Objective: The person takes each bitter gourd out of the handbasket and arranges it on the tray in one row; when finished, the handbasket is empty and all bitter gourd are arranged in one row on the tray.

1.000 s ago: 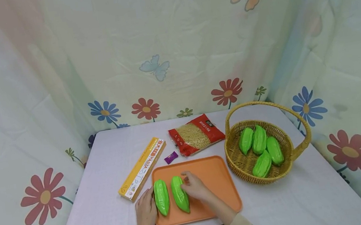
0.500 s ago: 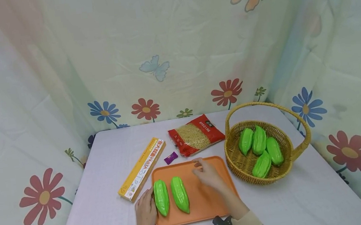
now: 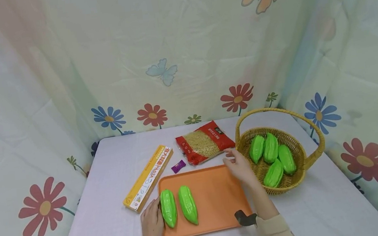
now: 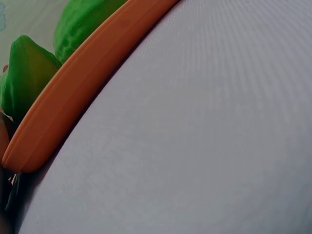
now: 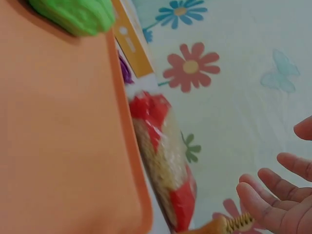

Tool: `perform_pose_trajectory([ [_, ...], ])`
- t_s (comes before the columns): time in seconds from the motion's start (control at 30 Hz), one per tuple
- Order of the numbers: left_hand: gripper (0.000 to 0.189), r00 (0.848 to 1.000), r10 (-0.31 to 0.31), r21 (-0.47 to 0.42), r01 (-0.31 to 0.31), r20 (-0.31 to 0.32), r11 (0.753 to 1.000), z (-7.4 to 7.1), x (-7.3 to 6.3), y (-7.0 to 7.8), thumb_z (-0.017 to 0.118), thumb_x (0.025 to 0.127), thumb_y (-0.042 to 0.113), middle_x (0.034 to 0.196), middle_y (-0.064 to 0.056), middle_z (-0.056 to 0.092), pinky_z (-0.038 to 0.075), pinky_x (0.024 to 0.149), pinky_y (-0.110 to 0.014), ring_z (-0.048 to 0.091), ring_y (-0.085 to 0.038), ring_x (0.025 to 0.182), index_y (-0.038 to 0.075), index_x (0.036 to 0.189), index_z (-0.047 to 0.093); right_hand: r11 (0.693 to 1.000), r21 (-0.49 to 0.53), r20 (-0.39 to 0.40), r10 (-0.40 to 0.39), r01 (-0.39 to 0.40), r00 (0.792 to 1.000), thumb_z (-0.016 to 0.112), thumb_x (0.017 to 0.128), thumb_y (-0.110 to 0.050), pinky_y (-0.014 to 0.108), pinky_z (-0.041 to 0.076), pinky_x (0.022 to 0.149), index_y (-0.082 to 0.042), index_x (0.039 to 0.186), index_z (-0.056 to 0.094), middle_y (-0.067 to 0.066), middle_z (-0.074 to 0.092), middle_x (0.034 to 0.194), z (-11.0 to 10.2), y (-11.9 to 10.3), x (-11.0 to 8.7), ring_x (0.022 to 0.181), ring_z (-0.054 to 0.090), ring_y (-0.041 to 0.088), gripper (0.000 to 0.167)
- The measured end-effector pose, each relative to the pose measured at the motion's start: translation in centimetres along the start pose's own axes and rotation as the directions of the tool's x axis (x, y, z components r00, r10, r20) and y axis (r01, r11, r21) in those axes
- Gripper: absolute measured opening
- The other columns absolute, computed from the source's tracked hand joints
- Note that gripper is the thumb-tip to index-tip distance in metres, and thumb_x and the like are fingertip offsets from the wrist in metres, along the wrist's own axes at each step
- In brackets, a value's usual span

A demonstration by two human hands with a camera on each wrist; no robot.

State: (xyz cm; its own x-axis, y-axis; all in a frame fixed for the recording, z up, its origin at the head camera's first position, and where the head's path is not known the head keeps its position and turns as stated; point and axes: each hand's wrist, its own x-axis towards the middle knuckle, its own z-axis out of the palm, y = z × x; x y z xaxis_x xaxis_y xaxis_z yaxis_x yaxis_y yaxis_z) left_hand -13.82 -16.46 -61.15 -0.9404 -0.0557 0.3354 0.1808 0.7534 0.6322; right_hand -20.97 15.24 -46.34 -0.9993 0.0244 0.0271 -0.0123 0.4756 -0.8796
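My left hand [image 3: 152, 221] holds the left rim of the orange tray [image 3: 221, 204]; in the left wrist view only a little of the fingers shows, at the tray's corner. Two green ridged vegetables, like bitter melons, lie side by side on the tray: one melon [image 3: 169, 208] close by that hand, the other melon [image 3: 188, 205] to its right. My right hand [image 3: 241, 166] hovers over the tray's far right corner, near the wicker basket [image 3: 300, 147], holding nothing. Its fingers are loosely bent and spread. Several more green melons [image 3: 271, 148] lie in the basket.
Left of the tray lies a yellow and white pasta box [image 3: 148, 178], slanted. Behind the tray are a small purple wrapped candy [image 3: 179, 166] and a red bag of pasta [image 3: 204, 142]. The basket's tall handle [image 3: 317, 155] arches over it. Flowered curtains surround the table.
My right hand has let go of the right-hand melon on the tray and moved right and away, towards the basket. Both melons stay put, and my left hand keeps its place.
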Motion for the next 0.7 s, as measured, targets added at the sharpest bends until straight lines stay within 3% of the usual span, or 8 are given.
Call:
perform_pose_trajectory([
  [0.17, 0.039, 1.0, 0.014, 0.005, -0.014, -0.012, 1.0, 0.1, 0.0, -0.3, 0.046, 0.091, 0.006, 0.127, -0.012, 0.054, 0.025, 0.099, -0.05, 0.044, -0.031, 0.12, 0.005, 0.13, 0.05, 0.999, 0.009, -0.006, 0.031, -0.031, 1.0, 0.049, 0.093, -0.019, 0.049, 0.04, 0.092, -0.002, 0.132, 0.04, 0.024, 0.046, 0.126, -2.6, 0.5, 1.0, 0.114, 0.045, 0.039, 0.043],
  [0.5, 0.038, 1.0, -0.016, 0.0, 0.016, 0.012, 1.0, 0.0, 0.0, -0.1, 0.046, 0.092, 0.008, 0.128, -0.011, 0.053, 0.024, 0.101, -0.049, 0.043, -0.03, 0.122, 0.005, 0.13, 0.049, 0.997, -0.032, -0.016, 0.07, -0.07, 0.997, 0.042, 0.095, -0.023, 0.049, 0.04, 0.086, 0.001, 0.135, 0.033, 0.025, 0.04, 0.127, -6.5, 1.3, 3.2, 0.113, 0.041, 0.042, 0.048],
  [0.7, 0.038, 1.0, 0.008, 0.012, -0.008, -0.014, 1.0, 0.1, 0.1, -0.2, 0.047, 0.091, 0.006, 0.126, -0.012, 0.054, 0.026, 0.099, -0.051, 0.044, -0.031, 0.12, 0.005, 0.129, 0.05, 0.995, 0.025, 0.013, 0.092, -0.093, 0.996, 0.04, 0.096, -0.022, 0.051, 0.041, 0.09, 0.005, 0.138, 0.026, 0.031, 0.033, 0.131, -8.8, 2.0, 4.8, 0.114, 0.041, 0.045, 0.052],
])
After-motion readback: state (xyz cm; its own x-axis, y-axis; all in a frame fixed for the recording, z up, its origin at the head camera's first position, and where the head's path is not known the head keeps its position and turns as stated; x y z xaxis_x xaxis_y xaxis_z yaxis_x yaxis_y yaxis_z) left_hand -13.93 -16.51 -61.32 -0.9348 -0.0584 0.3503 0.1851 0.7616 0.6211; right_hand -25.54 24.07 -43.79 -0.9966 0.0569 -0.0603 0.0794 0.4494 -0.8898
